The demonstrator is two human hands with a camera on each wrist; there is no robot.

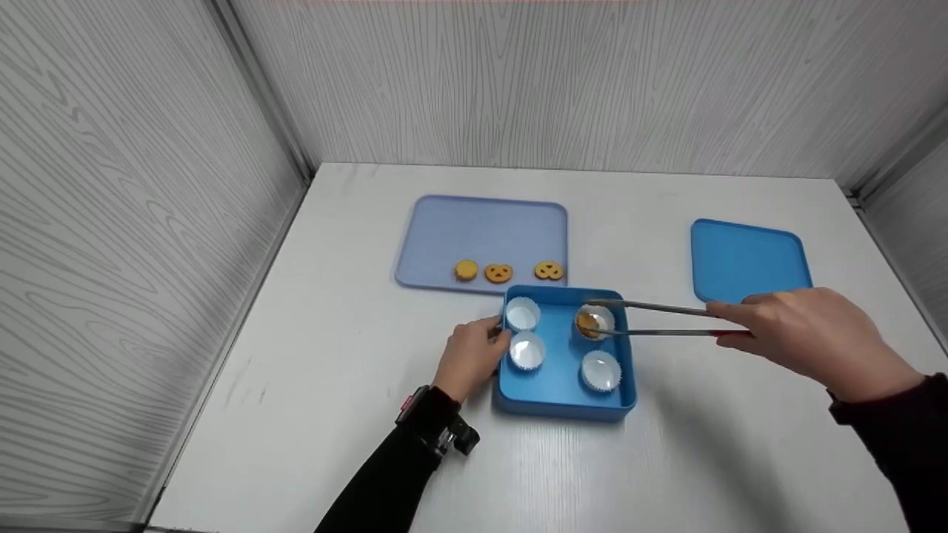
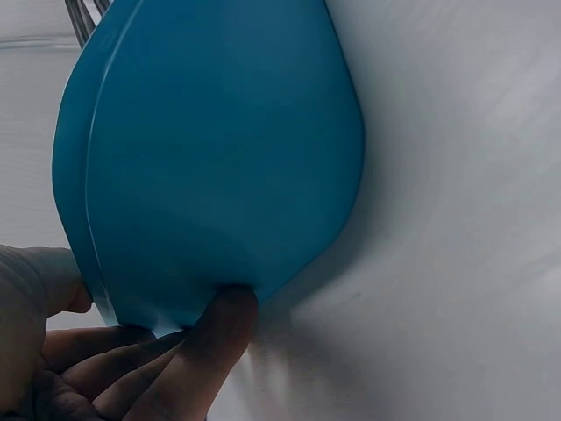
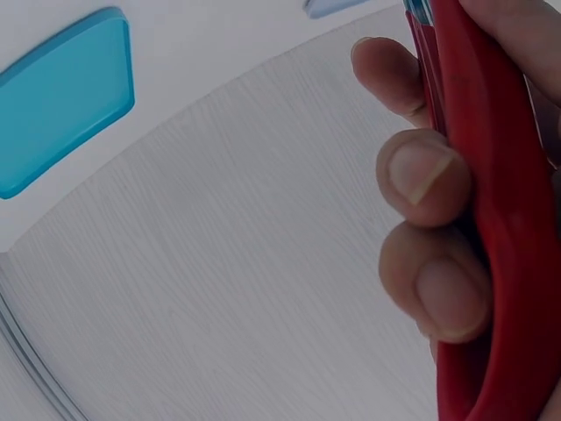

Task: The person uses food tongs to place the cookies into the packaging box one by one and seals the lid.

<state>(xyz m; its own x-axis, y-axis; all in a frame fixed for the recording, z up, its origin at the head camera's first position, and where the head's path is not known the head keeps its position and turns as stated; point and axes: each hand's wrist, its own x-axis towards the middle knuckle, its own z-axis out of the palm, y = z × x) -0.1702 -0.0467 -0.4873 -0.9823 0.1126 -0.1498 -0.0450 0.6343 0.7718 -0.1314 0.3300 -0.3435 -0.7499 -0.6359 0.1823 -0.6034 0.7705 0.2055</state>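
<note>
In the head view a blue box (image 1: 563,385) stands open on the table with several white paper cups inside, two along its left side. My left hand (image 1: 471,355) grips the box's left side; in the left wrist view its thumb (image 2: 66,279) is at the rim and its fingers lie along the outer wall. My right hand (image 1: 822,337) holds metal tongs (image 1: 659,332) with red handles (image 3: 504,202). The tongs reach across the box's right wall, and their tips are at a brown cookie (image 1: 586,323) in the back right paper cup (image 1: 606,317).
Behind the box lies a pale blue-violet tray (image 1: 489,229) with a round yellow cookie (image 1: 466,270) and two pretzel-shaped cookies (image 1: 498,273) along its front edge. A flat blue lid-like piece (image 1: 752,259) lies at the back right. Wood-grained panels enclose the white table.
</note>
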